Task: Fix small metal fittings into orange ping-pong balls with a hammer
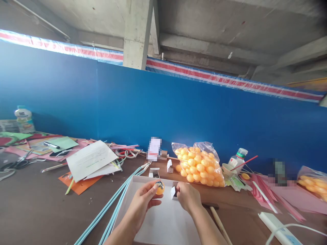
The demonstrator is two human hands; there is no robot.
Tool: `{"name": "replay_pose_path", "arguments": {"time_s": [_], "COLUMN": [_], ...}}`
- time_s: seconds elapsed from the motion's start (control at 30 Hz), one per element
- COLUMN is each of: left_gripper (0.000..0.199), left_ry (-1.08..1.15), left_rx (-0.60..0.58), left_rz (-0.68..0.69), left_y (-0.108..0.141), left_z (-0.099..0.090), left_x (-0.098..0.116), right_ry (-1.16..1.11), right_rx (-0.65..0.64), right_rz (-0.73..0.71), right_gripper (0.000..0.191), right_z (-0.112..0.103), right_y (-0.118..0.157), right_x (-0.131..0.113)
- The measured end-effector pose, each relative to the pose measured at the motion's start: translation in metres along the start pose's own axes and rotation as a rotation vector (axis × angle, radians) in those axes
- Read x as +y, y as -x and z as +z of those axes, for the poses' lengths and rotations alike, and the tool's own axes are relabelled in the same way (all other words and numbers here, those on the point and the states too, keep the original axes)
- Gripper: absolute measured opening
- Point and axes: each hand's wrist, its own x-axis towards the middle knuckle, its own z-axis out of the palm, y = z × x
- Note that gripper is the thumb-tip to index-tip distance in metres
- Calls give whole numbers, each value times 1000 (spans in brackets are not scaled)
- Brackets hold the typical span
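Note:
An orange ball [160, 190] with a dark, shiny patch on its top is held between the thumb and fingers of my left hand [145, 197], above a white tray [163, 221]. To its right, my right hand [188, 197] is closed at a small open white box [174, 192] with a dark inside; its fingertips are hidden, so what they grip cannot be made out. Just beyond the tray stands another small open box [154, 173] with dark bits in it. A third small white box [170, 166] is near a clear bag of orange balls [199, 165].
Light blue cords [112, 204] run along the tray's left side. Papers [92, 159] and scissors [19, 161] lie left. Rightward are a wooden-handled tool [220, 224], a bottle [239, 158], pink strips [276, 197] and a white power strip [278, 228]. A blue partition [158, 105] stands behind.

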Motion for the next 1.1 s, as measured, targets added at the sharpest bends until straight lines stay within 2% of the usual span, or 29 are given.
{"name": "replay_pose_path", "arguments": {"time_s": [0.47, 0.67, 0.9, 1.0, 1.1], "left_gripper": [45, 44, 34, 32, 30], "left_ry": [126, 133, 132, 144, 178], "left_rx": [-46, -57, -41, -32, -61], "left_rz": [-36, -37, -26, -42, -52], "left_y": [-9, -10, -4, -2, -1], "left_z": [-3, -4, 0, 3, 3], "left_x": [-3, -5, -4, -2, 0], "right_ry": [-166, -378, -713, -876, -1046], "right_rx": [32, 59, 60, 13, -94], "right_rz": [-29, -115, -119, -103, -68], "right_gripper": [20, 27, 21, 22, 32], "right_z": [-5, -10, -22, -25, -24], "right_y": [11, 18, 18, 22, 30], "right_x": [5, 4, -5, -11, -23]}}
